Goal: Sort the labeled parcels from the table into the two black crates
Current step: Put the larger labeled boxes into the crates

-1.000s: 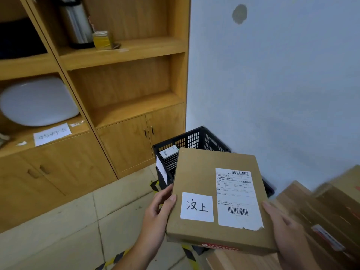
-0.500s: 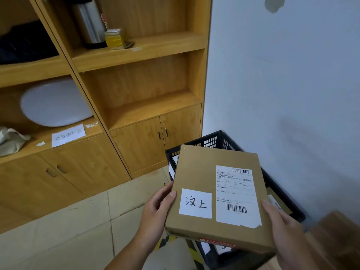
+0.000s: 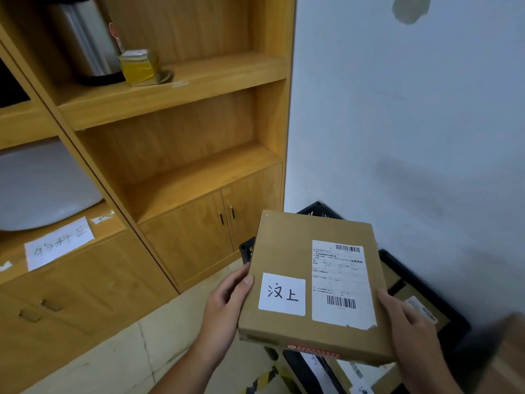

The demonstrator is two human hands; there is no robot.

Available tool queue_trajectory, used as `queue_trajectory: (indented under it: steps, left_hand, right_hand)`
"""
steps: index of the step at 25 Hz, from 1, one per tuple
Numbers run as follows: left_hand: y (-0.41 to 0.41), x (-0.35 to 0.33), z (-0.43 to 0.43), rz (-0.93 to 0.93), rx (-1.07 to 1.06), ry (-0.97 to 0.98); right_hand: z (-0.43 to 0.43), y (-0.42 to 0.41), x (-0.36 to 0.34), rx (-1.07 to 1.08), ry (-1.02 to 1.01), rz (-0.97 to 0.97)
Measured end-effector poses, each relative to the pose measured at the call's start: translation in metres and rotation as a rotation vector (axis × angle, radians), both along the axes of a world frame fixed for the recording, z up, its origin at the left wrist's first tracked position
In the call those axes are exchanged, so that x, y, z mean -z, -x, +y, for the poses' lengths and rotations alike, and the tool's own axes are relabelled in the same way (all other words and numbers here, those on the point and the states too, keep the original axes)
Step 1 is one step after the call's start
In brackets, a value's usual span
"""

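A flat cardboard parcel [image 3: 287, 251] is held level between two hands above a black crate [image 3: 321, 209] that stands on the tiled floor [image 3: 113, 351] against a white wall [image 3: 412, 123]. The left hand [image 3: 224, 305] grips its left edge, thumb on top; the right hand [image 3: 409, 331] grips the right edge near the near corner. On the parcel's top face a white handwritten label [image 3: 282, 294] lies just beside a printed shipping label [image 3: 339, 282] with barcodes. Other labeled parcels lie in the crate. To the left stands a wooden cabinet [image 3: 181, 166], its upper shelf bearing a steel flask [image 3: 85, 38] and a yellow box [image 3: 139, 66].
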State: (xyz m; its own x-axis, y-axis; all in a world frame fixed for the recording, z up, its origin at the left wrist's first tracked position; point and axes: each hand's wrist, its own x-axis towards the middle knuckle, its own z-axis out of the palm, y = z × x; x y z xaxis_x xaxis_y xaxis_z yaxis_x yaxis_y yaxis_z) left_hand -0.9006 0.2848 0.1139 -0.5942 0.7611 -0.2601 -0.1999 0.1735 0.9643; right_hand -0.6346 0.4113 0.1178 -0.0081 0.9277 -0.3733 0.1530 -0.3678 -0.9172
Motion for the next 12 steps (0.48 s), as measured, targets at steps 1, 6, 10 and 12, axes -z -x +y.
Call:
queue_trajectory:
  steps: [1, 6, 10, 12]
  left_hand:
    - [0.017, 0.000, 0.004, 0.000, 0.018, -0.007]
    - [0.083, -0.004, 0.030, 0.033, 0.134, -0.024]
    - [0.115, 0.002, 0.061, 0.034, 0.200, -0.041]
    - [0.128, 0.008, 0.082, 0.025, 0.225, -0.049]
  right_hand:
    - [-0.001, 0.015, 0.001, 0.021, 0.005, 0.007]
    - [-0.002, 0.073, -0.006, 0.106, 0.021, 0.028]
    - [0.012, 0.100, -0.005, 0.134, 0.014, -0.023]
    - [0.027, 0.111, 0.002, 0.159, 0.007, -0.031]
